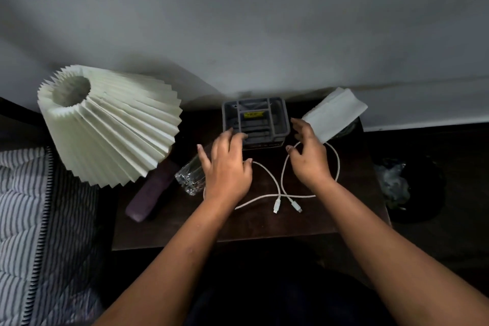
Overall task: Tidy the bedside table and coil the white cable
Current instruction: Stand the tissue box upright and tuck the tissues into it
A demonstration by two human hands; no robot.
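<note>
Hands frame the grey organizer point(255, 120) at twelve o'clock — left hand point(227, 167) and right hand point(309, 159) both spread open, gripping nothing. White cable point(277, 188) sprawls uncoiled between them, plugs crossed toward six. Best gather both plugs first (even loops follow). Glass point(190, 177) at nine crowds the left; table point(264, 227) front stays free.
</note>
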